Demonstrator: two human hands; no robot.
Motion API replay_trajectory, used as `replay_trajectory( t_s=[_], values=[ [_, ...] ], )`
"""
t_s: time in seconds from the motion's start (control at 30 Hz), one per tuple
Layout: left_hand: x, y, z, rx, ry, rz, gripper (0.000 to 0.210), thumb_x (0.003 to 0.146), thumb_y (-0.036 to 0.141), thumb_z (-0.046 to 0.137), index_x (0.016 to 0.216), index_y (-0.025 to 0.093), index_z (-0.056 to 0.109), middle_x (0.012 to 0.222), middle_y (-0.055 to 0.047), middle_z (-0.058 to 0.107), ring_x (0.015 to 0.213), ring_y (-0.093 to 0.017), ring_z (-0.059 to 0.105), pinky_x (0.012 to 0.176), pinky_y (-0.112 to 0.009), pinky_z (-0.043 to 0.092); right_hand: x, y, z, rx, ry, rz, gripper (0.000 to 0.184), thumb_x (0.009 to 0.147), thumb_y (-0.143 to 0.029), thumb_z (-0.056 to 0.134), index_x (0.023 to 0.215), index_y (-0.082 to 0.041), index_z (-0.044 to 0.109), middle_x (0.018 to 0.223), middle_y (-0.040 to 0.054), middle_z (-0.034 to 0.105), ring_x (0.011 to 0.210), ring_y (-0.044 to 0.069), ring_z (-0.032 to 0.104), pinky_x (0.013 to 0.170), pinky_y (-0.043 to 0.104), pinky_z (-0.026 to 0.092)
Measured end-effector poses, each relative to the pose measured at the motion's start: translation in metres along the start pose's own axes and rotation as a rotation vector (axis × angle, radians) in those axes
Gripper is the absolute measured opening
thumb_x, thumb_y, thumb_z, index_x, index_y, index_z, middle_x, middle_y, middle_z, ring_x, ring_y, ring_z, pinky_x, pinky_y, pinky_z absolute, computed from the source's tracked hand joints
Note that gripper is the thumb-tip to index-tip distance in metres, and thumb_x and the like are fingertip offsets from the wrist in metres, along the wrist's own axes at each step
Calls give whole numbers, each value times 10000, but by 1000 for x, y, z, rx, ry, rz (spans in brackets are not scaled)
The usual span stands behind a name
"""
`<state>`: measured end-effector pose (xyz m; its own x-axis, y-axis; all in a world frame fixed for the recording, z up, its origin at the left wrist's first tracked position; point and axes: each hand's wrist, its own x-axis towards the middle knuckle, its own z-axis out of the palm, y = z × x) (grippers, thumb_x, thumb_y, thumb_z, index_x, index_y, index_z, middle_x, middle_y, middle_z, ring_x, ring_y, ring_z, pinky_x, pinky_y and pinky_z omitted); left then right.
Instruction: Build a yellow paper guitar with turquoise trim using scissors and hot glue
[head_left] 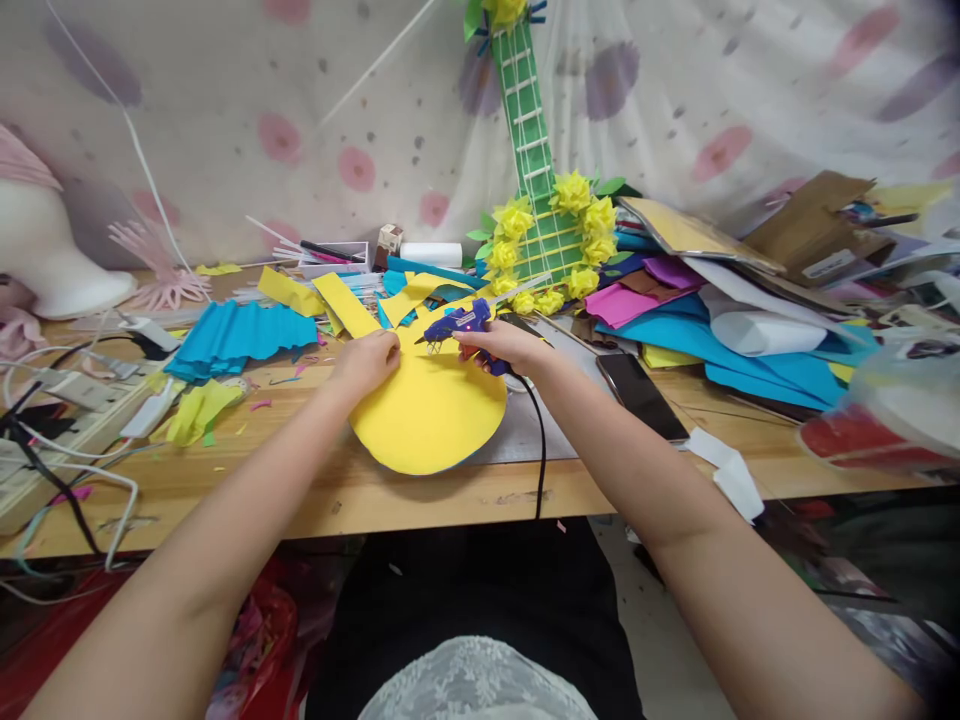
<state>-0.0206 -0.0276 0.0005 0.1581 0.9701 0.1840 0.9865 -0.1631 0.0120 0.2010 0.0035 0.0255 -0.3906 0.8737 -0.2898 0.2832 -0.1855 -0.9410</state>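
Observation:
A rounded yellow paper-covered piece (429, 425) lies at the front of the table, its lower edge reaching over the wood. At its upper left edge my left hand (371, 360) is closed, with the fingertips pinching that edge. A blue hot glue gun (459, 322) is gripped in my right hand (495, 348) above the piece. The gun's nozzle points left toward my left hand, and a glue stick sticks out of its back. From it a black cord hangs over the table's front edge. Yellow paper strips (346, 306) lie just beyond my left hand.
A green paper guitar (534, 130) with yellow flowers leans against the back curtain. Coloured paper sheets (750, 340) are heaped at the right, near a black phone (641, 395). Blue pleated paper (244, 338) and a power strip (82, 420) with cables occupy the left.

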Motion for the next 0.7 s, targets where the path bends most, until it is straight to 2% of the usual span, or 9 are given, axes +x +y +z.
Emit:
replay_trajectory(
  t_s=[0.2, 0.47, 0.7],
  values=[
    [-1, -3, -1, -40, -5, -24, 265, 829, 356, 443, 982, 213, 605, 1070, -45, 647, 966, -220, 597, 703, -291, 417, 2, -7, 4, -101, -9, -8, 273, 755, -357, 679, 640, -158, 532, 614, 35, 634, 389, 53, 431, 338, 192, 352],
    [5, 0, -11, 68, -55, -9, 279, 812, 347, 469, 1030, 219, 588, 1090, -45, 638, 957, -239, 606, 706, -311, 415, 7, -5, 1, -105, 6, -28, 276, 762, -367, 667, 645, -159, 528, 630, 48, 652, 384, 51, 425, 338, 189, 347],
    [10, 4, -11, 66, -51, -32, 321, 779, 418, 501, 1012, 215, 589, 1088, -50, 641, 956, -254, 605, 712, -322, 427, 4, -1, -2, -36, 21, -35, 246, 784, -347, 644, 669, -158, 537, 679, 55, 670, 388, 49, 434, 342, 182, 360]
  ],
)
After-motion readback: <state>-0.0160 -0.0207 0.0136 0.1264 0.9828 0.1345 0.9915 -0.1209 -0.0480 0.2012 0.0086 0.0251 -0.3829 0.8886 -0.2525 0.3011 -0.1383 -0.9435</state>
